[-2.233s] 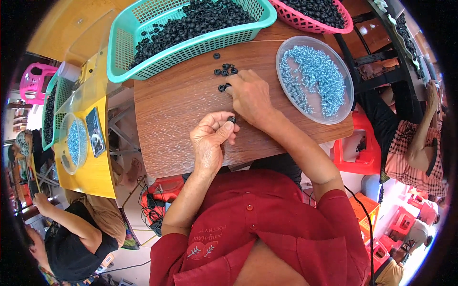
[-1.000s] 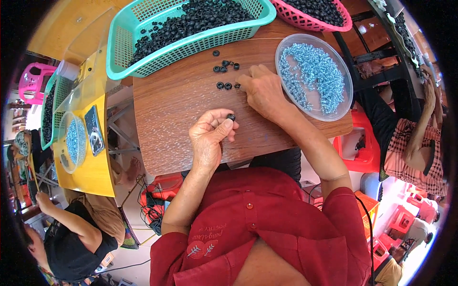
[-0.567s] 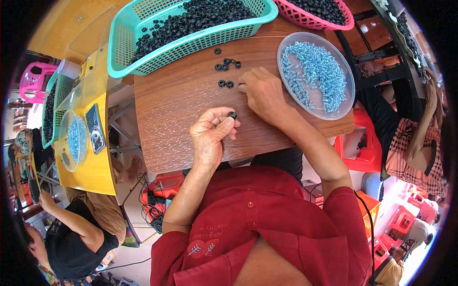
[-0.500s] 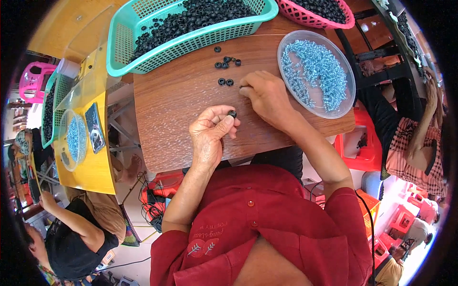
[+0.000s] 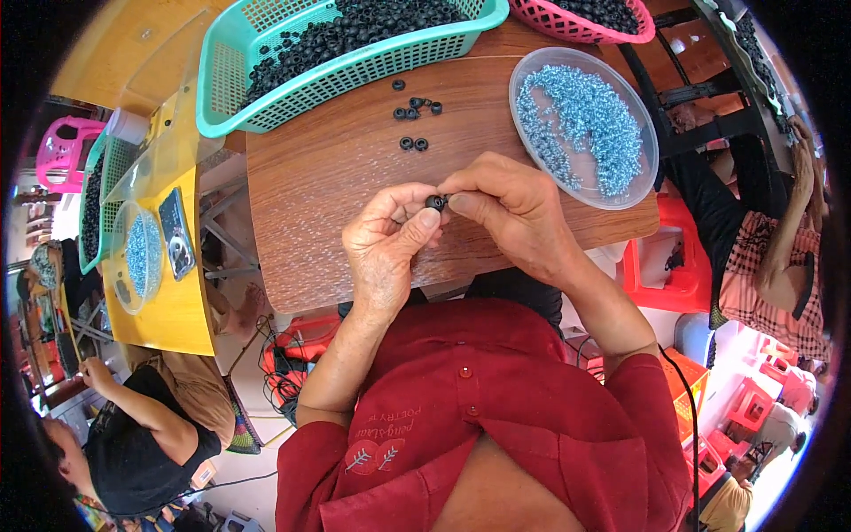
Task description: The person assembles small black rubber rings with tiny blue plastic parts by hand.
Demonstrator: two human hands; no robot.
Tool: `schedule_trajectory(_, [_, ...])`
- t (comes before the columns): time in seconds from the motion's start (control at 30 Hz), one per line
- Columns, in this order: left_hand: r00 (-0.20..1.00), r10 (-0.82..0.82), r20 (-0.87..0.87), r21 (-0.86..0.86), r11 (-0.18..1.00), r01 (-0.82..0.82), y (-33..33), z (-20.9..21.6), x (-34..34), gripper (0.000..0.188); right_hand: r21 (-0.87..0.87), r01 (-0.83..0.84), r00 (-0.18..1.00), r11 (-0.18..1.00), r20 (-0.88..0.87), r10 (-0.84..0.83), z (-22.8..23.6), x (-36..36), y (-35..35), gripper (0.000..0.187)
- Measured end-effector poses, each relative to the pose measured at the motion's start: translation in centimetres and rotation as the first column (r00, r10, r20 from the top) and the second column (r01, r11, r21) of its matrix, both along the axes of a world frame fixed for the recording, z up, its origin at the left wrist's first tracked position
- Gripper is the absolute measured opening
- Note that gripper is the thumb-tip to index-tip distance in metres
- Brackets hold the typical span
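Note:
My left hand [image 5: 387,238] pinches a small round black plastic part [image 5: 435,202] between thumb and fingertips, above the brown wooden table [image 5: 337,195]. Against the same part, the thumb and finger of my right hand [image 5: 514,213] are closed on something dark, mostly hidden by the fingertips. Beyond my hands lie several loose black ring-shaped parts [image 5: 407,144] on the tabletop. A round clear dish [image 5: 581,191] of small light-blue pieces [image 5: 612,133] sits to the right, close to my right hand.
At the table's far side stands a turquoise basket [image 5: 355,81] full of black parts, with a pink basket [image 5: 585,32] beside it. To the left is a yellow table [image 5: 168,315] with another dish of blue pieces [image 5: 140,253]. People sit on both sides; red stools [image 5: 665,266] stand at right.
My right hand has moved from the tabletop beside the loose parts toward me, and its fingertips now meet the black part in my left hand. The left hand has barely moved.

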State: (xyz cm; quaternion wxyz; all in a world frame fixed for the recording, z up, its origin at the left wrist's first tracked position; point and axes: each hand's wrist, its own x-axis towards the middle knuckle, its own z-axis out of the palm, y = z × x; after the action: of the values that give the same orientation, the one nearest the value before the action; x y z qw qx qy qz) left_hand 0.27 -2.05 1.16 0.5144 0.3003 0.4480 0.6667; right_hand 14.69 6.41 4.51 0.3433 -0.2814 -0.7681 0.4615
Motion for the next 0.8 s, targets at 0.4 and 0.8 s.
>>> schedule_trajectory(0.4, [0.998,-0.010,-0.056,-0.023,1.000,0.009,-0.1,0.8,1.0,0.020,-0.197,0.007,0.998,0.980,-0.054,-0.018,0.7,1.2,-0.6,0.012])
schedule_trajectory(0.8, [0.997,-0.017,-0.069,-0.061,0.998,0.013,-0.3,0.9,1.4,0.021,0.300,0.086,0.996,0.950,-0.032,-0.080,-0.1,1.2,-1.1,0.014])
